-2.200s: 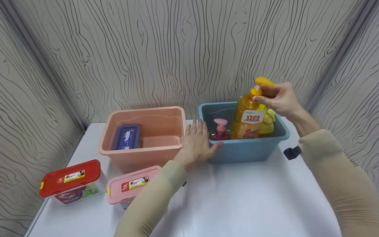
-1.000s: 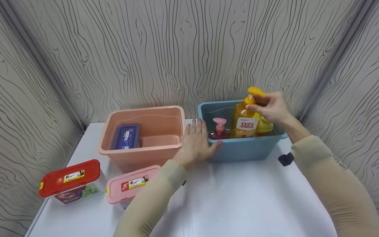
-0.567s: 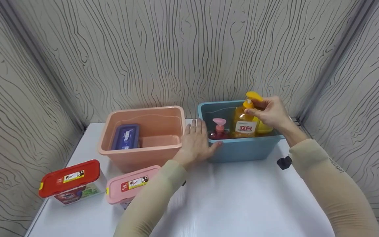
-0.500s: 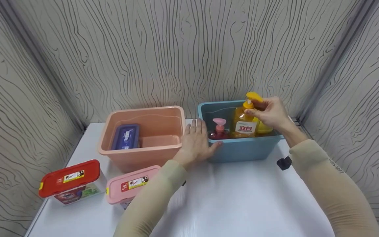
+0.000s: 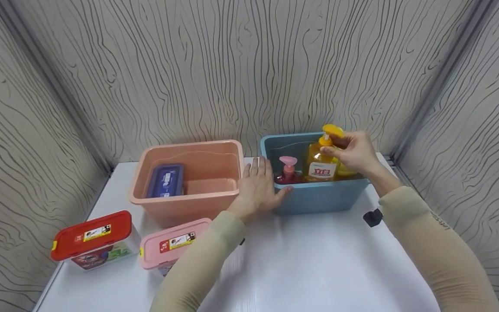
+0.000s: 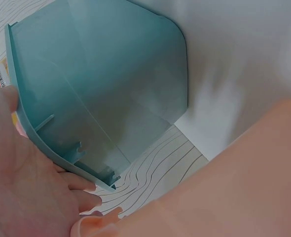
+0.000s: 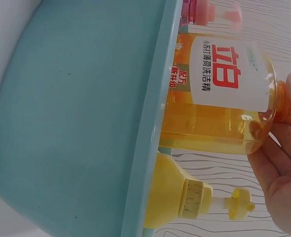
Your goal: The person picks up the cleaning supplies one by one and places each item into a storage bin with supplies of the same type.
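Head view: the right hand (image 5: 353,151) pinches the neck of the amber pump bottle (image 5: 322,160), which stands nearly upright inside the blue tub (image 5: 319,201), between the pink pump bottle (image 5: 288,169) and the partly hidden yellow pump bottle (image 5: 345,171). The left hand (image 5: 258,190) lies between the tubs, fingers straight, thumb spread to the blue rim. The peach tub (image 5: 189,210) contains a dark-blue box (image 5: 166,180); nearer the person, a red-lidded box (image 5: 93,234) and a pink-lidded box (image 5: 169,242) rest on the white table (image 5: 319,260).

Left wrist view: the extended hand lies along the blue tub's rim, thumb touching it; the peach tub is just beside.

Right wrist view: thumb and fingers grip the amber bottle's orange collar; its lower end is hidden behind the tub wall.
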A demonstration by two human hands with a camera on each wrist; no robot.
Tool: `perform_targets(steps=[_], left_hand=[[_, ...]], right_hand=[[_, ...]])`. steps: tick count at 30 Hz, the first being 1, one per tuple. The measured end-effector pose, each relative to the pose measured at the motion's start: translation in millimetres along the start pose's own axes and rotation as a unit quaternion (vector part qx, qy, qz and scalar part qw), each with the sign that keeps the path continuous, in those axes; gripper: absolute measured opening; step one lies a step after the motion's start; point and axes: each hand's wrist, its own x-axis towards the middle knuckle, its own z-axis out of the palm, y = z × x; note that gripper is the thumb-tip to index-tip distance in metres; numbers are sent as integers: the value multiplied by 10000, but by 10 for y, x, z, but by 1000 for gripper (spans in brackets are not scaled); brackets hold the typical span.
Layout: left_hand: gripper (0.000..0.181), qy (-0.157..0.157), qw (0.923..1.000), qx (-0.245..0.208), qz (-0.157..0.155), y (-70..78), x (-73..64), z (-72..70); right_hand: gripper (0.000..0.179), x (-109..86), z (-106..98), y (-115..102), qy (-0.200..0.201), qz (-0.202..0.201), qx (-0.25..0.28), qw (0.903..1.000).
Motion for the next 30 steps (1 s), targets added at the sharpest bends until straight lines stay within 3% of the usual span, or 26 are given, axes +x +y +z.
perform_targets(steps=[17,30], left_hand=[[113,27,10000,27,-34,8,4,11],[112,65,10000,-47,6,9,-8,6]], right_hand=[[46,-42,109,35,100,316,-67,9994],[43,-109,258,69,438,228,-204,9986]])
